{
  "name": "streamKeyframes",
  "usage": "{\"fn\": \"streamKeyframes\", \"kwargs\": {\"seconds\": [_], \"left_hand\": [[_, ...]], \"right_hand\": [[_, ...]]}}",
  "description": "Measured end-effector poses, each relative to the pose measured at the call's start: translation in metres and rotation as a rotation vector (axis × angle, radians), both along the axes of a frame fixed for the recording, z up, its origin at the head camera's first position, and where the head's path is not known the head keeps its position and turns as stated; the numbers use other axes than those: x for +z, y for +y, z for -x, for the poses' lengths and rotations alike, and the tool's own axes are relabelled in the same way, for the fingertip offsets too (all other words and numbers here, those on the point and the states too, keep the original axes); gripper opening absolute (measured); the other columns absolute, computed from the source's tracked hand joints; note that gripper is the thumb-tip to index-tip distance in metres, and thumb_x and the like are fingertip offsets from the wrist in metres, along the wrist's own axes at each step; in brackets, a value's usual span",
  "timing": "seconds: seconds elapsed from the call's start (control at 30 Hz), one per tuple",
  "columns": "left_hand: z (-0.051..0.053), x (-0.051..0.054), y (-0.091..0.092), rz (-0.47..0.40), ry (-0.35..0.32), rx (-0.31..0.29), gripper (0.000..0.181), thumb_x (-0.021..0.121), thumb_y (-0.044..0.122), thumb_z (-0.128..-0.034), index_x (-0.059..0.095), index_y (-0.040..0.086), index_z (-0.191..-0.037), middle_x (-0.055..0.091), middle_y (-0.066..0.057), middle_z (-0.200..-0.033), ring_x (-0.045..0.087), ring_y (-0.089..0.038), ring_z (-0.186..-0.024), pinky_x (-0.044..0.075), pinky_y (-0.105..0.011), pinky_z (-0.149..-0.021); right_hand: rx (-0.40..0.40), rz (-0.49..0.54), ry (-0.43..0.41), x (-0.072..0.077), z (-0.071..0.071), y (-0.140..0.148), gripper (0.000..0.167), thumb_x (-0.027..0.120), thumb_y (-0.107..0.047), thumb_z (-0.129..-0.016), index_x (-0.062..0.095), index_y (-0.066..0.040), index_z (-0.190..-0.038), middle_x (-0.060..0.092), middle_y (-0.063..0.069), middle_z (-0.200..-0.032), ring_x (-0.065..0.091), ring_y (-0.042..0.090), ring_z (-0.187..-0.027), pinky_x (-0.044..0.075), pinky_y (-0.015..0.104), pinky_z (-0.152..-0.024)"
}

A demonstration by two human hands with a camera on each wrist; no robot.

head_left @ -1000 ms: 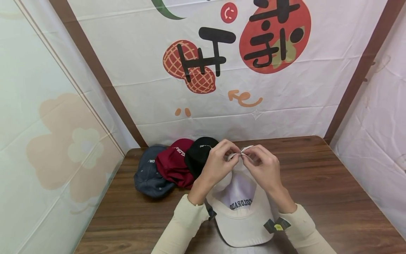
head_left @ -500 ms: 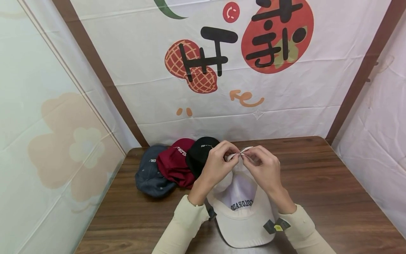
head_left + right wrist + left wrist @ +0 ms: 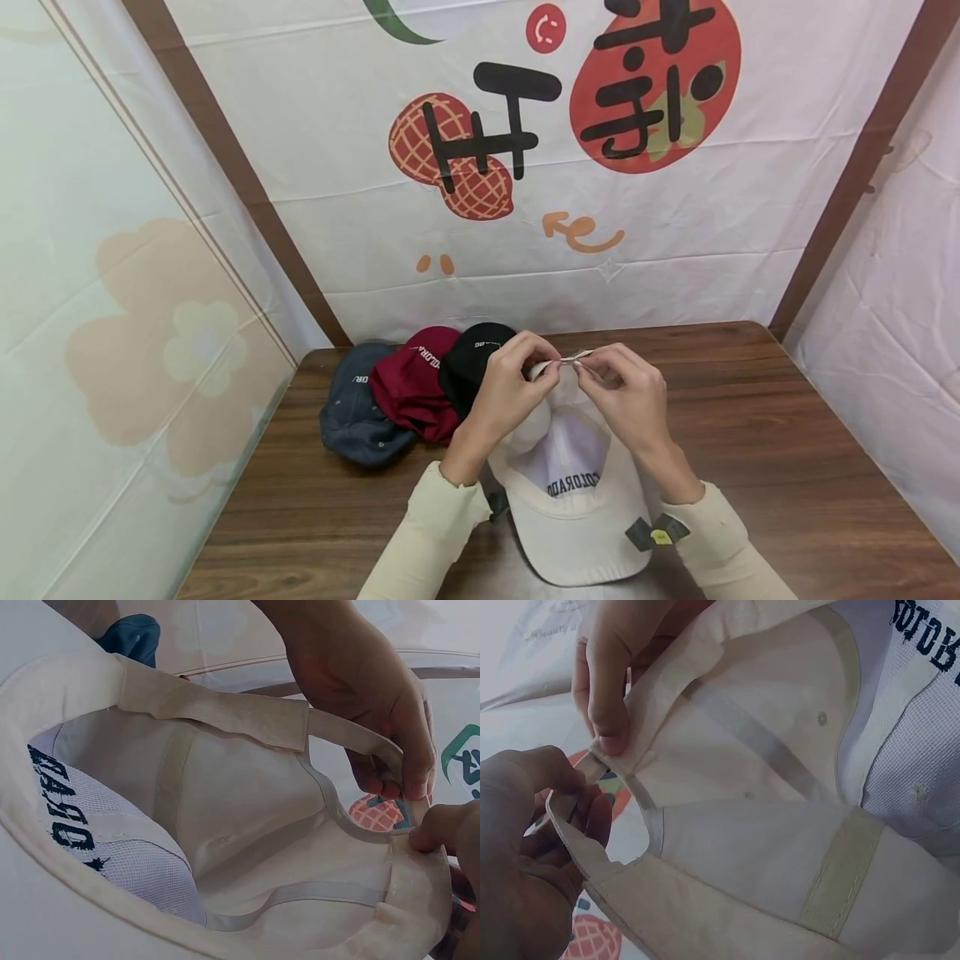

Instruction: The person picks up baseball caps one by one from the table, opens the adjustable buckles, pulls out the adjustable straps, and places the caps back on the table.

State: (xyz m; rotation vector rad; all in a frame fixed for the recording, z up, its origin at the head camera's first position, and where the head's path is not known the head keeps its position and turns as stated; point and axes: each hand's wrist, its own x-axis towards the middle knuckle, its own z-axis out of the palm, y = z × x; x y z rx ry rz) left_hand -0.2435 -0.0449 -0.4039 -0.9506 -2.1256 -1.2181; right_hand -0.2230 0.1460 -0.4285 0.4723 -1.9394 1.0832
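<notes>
Partly within right grip (image 3: 628,392), cream cap (image 3: 581,543)

Head view: from my head, facing forward and down, farthest out; gets the table (image 3: 787,467), back curtain (image 3: 337,233), my left hand (image 3: 512,379), right hand (image 3: 630,396) and the cream cap (image 3: 585,542). Left wrist view: close in, looking into the cap, lettering (image 3: 930,634) at upper right, hands at left. Right wrist view: equally close, flipped layout, lettering left, hands right. Both wrist views look out past the opening toward the curtain and share the cap's inside, both hands and the red peanut print (image 3: 491,200), which head view has too
</notes>
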Motion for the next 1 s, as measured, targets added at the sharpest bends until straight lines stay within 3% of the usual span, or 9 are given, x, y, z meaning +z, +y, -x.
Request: {"fn": "streamKeyframes", "kwargs": {"seconds": [0.47, 1.0], "left_hand": [[0.0014, -0.0009, -0.0028, 0.000, 0.028, -0.002, 0.012, 0.070, -0.002, -0.0927, 0.071, 0.010, -0.095, 0.071, -0.009, -0.096, 0.064, -0.013, -0.082, 0.053, -0.023, -0.071], [0.0008, -0.0031, -0.0081, -0.008, 0.035, 0.021, 0.016, 0.074, -0.004, -0.0912, 0.069, 0.011, -0.096, 0.069, -0.004, -0.095, 0.065, -0.013, -0.080, 0.056, -0.025, -0.071]], "right_hand": [[0.003, 0.007, 0.013, -0.0010, 0.0012, 0.0007, 0.016, 0.085, 0.004, -0.081, 0.078, -0.010, -0.085, 0.076, 0.003, -0.086, 0.065, 0.010, -0.064, 0.046, 0.008, -0.062], [-0.007, -0.001, -0.004, 0.0021, -0.0010, 0.0048, 0.015, 0.085, 0.004, -0.081, 0.078, -0.010, -0.084, 0.076, 0.001, -0.086, 0.062, 0.007, -0.065, 0.046, 0.009, -0.061]]}}
